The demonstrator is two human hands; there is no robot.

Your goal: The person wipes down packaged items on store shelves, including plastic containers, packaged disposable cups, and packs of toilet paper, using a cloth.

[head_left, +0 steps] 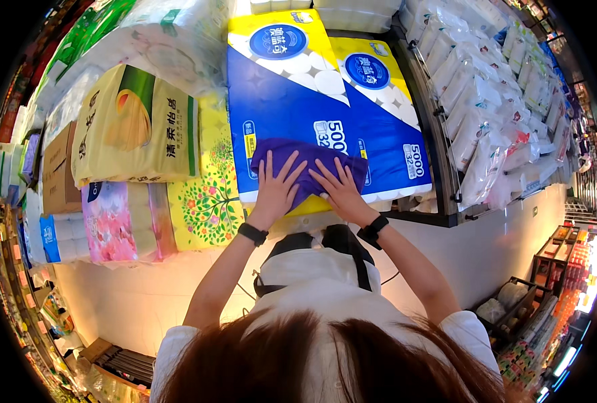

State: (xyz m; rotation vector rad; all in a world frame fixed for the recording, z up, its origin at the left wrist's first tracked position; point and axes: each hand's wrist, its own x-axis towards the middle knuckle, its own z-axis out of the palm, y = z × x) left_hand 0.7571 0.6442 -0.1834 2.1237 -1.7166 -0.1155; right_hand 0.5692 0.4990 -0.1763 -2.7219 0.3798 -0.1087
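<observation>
A purple cloth (pixel 306 166) lies bunched across the front part of a blue and yellow pack of toilet rolls (pixel 283 101). Flat on its left part rests my left hand (pixel 276 189), fingers spread. My right hand (pixel 342 190) presses on the cloth's right part, with its fingers apart too and the thumb near the cloth's lower edge. A second blue and yellow pack (pixel 384 116) sits directly to the right, partly touched by the cloth. Each wrist wears a black band. The cloth hides what is under my palms.
Left are a beige tissue pack (pixel 137 126), a yellow pack with a printed tree (pixel 207 201), a pink floral pack (pixel 112 221) and a cardboard box (pixel 59 174). A dark rack frame (pixel 442 151) borders white plastic-wrapped packs (pixel 480 111) on the right. Pale floor (pixel 490 252) lies below.
</observation>
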